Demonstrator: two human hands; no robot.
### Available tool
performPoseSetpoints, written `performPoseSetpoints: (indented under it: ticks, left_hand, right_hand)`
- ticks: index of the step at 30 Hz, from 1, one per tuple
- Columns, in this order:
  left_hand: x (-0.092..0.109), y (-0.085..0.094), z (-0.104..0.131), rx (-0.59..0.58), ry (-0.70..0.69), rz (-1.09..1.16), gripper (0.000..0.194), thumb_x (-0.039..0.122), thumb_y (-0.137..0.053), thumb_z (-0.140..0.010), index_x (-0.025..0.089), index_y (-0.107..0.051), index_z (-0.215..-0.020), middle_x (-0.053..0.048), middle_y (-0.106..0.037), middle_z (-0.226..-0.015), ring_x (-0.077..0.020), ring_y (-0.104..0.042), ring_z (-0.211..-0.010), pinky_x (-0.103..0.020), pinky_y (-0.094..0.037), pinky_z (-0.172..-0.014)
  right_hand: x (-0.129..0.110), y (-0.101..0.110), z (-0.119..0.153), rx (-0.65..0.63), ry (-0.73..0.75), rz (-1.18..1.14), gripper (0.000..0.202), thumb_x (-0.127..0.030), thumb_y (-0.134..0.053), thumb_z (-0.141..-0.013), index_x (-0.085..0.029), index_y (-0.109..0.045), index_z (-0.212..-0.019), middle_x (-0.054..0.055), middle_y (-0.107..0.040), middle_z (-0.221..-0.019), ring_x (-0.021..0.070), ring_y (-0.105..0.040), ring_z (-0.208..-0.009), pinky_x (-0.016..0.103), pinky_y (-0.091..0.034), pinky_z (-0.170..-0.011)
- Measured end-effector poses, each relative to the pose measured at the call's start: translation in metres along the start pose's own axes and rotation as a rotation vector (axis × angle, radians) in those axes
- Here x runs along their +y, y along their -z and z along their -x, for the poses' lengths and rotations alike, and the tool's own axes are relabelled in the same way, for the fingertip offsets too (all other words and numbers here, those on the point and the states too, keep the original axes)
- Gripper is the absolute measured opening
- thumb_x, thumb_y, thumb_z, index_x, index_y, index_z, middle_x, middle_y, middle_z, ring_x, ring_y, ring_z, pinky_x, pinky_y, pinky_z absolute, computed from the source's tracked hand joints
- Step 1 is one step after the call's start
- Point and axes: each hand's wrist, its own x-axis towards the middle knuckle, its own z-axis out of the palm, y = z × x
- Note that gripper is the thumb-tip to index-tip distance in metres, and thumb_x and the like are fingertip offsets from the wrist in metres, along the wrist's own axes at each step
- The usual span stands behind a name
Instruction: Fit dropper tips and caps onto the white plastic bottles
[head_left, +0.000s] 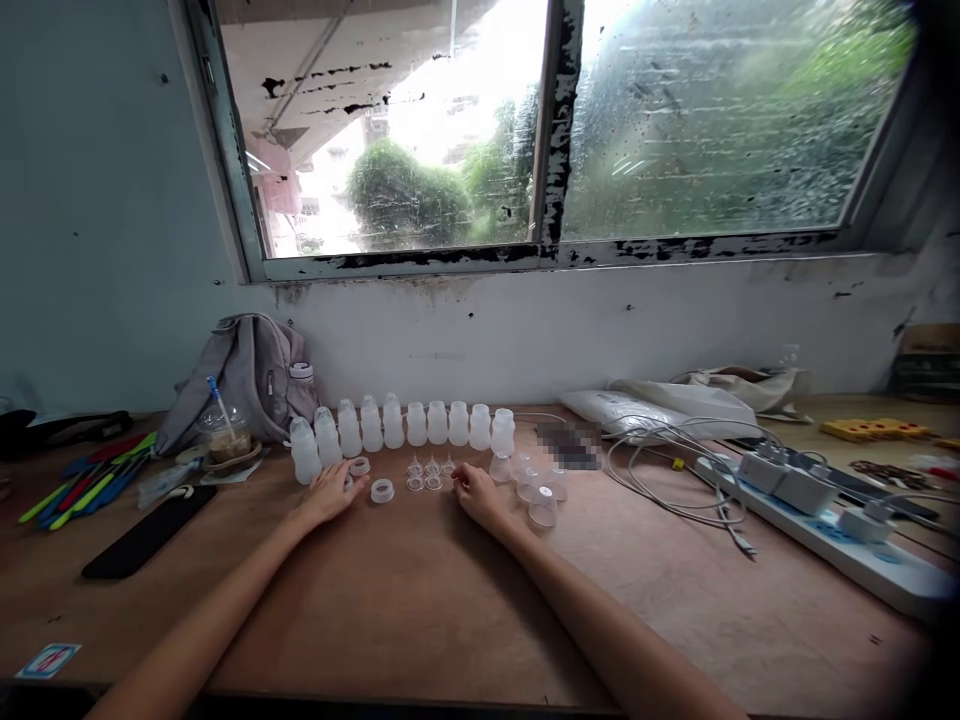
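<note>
My left hand [328,494] rests low over the table at the left end of the bottles, its fingers closed about a clear screw ring that they partly cover. Just beyond it lies another screw ring [360,466], and a third ring [382,490] is to its right. My right hand [478,491] has curled fingers beside a clear silicone nipple [448,465]; whether anything is between the fingertips is hidden. Several more nipples [415,472] stand between the hands. Behind them curves a row of frosted baby bottles [436,423]; those on the left carry nipple tops, those on the right are open-mouthed.
Clear domed caps [543,508] stand right of my right hand. Farther right are looped white cables [660,490] and a power strip [832,540]. At left lie a black phone [150,532], a drink cup [225,435], colourful tools [97,485] and a grey backpack [251,370].
</note>
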Motion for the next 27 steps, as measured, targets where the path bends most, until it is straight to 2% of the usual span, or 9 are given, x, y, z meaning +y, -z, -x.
performPoseSetpoints:
  ticks: [3, 7, 11, 15, 18, 20, 24, 27]
  left_hand:
    - [0.009, -0.009, -0.002, 0.017, -0.054, 0.001, 0.063, 0.061, -0.027, -0.074, 0.022, -0.033, -0.123, -0.007, -0.038, -0.129, -0.0224, -0.032, -0.118, -0.037, -0.027, -0.094]
    - [0.030, -0.011, -0.011, 0.011, -0.083, 0.008, 0.056, 0.057, -0.028, -0.076, 0.024, -0.037, -0.120, -0.006, -0.041, -0.126, -0.0221, -0.035, -0.116, -0.037, -0.028, -0.092]
    - [0.048, -0.010, -0.013, 0.143, -0.088, -0.004, 0.039, 0.045, -0.031, -0.081, 0.024, -0.046, -0.109, -0.005, -0.050, -0.117, -0.0205, -0.040, -0.109, -0.036, -0.028, -0.090]
    - [0.059, -0.012, -0.007, 0.243, -0.150, -0.039, 0.033, 0.046, -0.041, -0.075, 0.023, -0.052, -0.097, -0.006, -0.054, -0.108, -0.0226, -0.041, -0.106, -0.038, -0.021, -0.094]
    - [0.061, -0.012, -0.002, 0.226, -0.143, -0.064, 0.029, 0.043, -0.045, -0.073, 0.023, -0.053, -0.093, -0.007, -0.055, -0.104, -0.0237, -0.041, -0.104, -0.039, -0.020, -0.093]
    - [0.062, -0.012, -0.001, 0.212, -0.148, -0.057, 0.024, 0.039, -0.044, -0.075, 0.023, -0.052, -0.090, -0.006, -0.055, -0.101, -0.0228, -0.042, -0.103, -0.039, -0.021, -0.092]
    - [0.066, -0.011, -0.003, 0.197, -0.207, -0.029, 0.019, 0.034, -0.041, -0.077, 0.023, -0.051, -0.088, -0.004, -0.056, -0.098, -0.0205, -0.045, -0.099, -0.038, -0.022, -0.092]
    - [0.070, -0.011, -0.009, 0.204, -0.198, -0.051, 0.024, 0.037, -0.044, -0.074, 0.022, -0.051, -0.093, -0.006, -0.056, -0.101, -0.0226, -0.044, -0.100, -0.042, -0.019, -0.092]
  right_hand:
    - [0.001, -0.001, 0.000, -0.005, 0.012, 0.014, 0.017, -0.013, -0.040, -0.074, -0.016, -0.055, -0.082, 0.004, -0.058, -0.077, 0.0139, -0.051, -0.074, 0.022, -0.036, -0.065]
    - [0.001, 0.000, 0.000, -0.029, 0.023, 0.060, 0.017, -0.012, -0.041, -0.073, -0.016, -0.055, -0.082, 0.005, -0.058, -0.078, 0.0142, -0.050, -0.076, 0.022, -0.036, -0.067]
    - [0.000, 0.000, 0.000, -0.043, 0.055, 0.093, 0.019, -0.012, -0.041, -0.075, -0.016, -0.056, -0.086, 0.005, -0.059, -0.080, 0.0150, -0.050, -0.079, 0.023, -0.036, -0.069]
    - [-0.004, -0.003, 0.001, -0.092, 0.116, 0.128, 0.024, -0.019, -0.041, -0.079, -0.019, -0.056, -0.097, 0.007, -0.058, -0.093, 0.0184, -0.047, -0.090, 0.028, -0.034, -0.076]
    - [-0.007, -0.007, 0.000, -0.142, 0.138, 0.146, 0.029, -0.025, -0.044, -0.079, -0.022, -0.051, -0.106, 0.007, -0.055, -0.101, 0.0208, -0.044, -0.097, 0.033, -0.032, -0.080]
    - [-0.007, -0.010, -0.002, -0.154, 0.134, 0.128, 0.029, -0.026, -0.045, -0.078, -0.021, -0.051, -0.105, 0.007, -0.055, -0.101, 0.0202, -0.044, -0.098, 0.033, -0.031, -0.081]
    - [-0.003, -0.013, -0.007, -0.115, 0.106, 0.058, 0.020, -0.022, -0.046, -0.077, -0.017, -0.052, -0.096, 0.005, -0.058, -0.091, 0.0162, -0.049, -0.088, 0.027, -0.035, -0.075]
    - [0.000, -0.014, -0.009, -0.089, 0.123, 0.024, 0.020, -0.021, -0.049, -0.075, -0.017, -0.052, -0.095, 0.004, -0.060, -0.086, 0.0149, -0.050, -0.083, 0.025, -0.036, -0.073]
